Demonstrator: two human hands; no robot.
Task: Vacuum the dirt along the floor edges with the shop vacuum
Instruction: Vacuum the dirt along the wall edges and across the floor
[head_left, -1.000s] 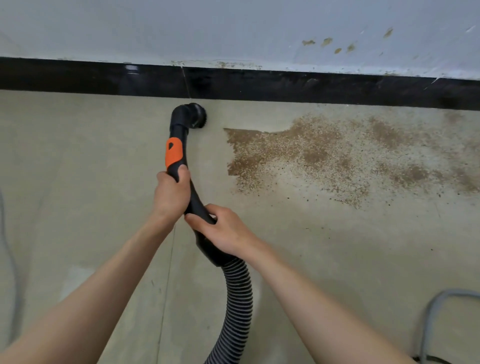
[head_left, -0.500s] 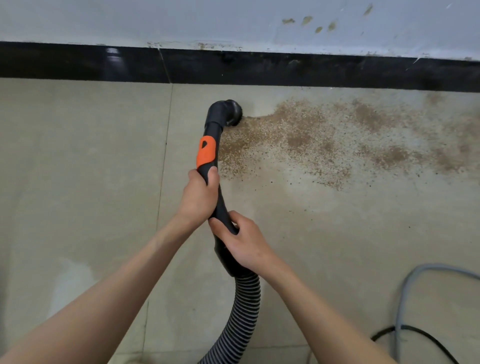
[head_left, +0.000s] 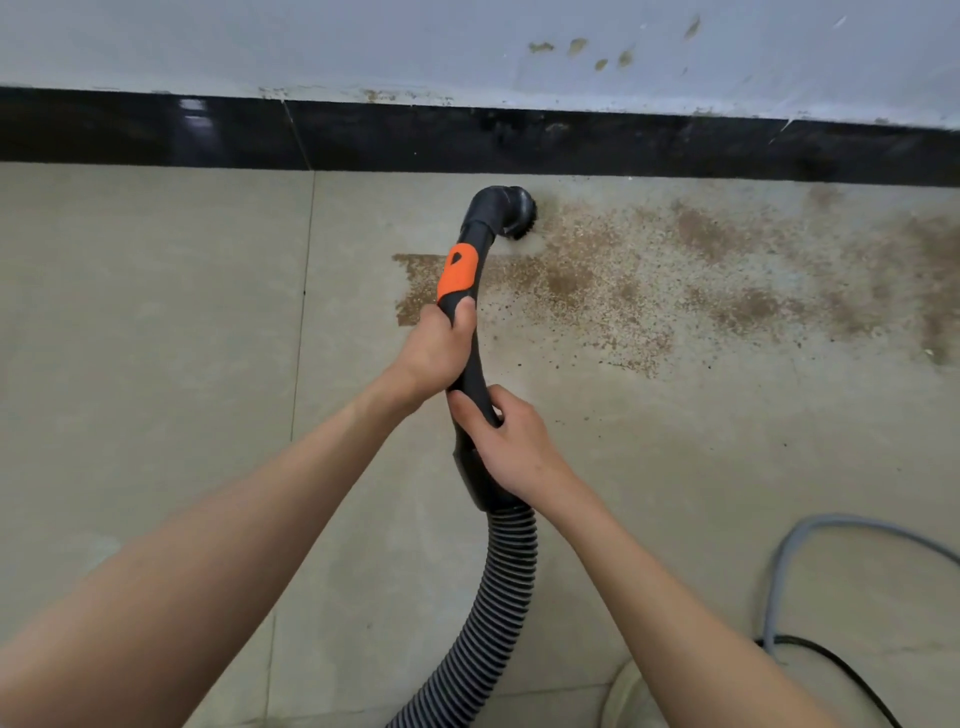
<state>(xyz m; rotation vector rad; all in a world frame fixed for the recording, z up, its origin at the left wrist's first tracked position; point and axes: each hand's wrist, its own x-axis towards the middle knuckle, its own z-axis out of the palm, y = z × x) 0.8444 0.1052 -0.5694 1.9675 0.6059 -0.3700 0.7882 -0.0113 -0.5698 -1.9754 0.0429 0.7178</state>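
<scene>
Both hands, left hand (head_left: 434, 353) and right hand (head_left: 511, 447), have fingers clamped round the black curved vacuum wand (head_left: 470, 364), steering its round brush nozzle (head_left: 514, 218) into the brown dirt patch (head_left: 649, 291) by the black baseboard (head_left: 623, 148).

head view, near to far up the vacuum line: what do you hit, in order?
Ribbed hose → right hand → left hand → orange grip patch → brush nozzle → black baseboard → wall.

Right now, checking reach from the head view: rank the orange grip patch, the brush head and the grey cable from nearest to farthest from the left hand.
1. Orange grip patch: just above the left hand on the wand.
2. Brush head: further up, by the black baseboard.
3. Grey cable: far lower right on the floor.
</scene>
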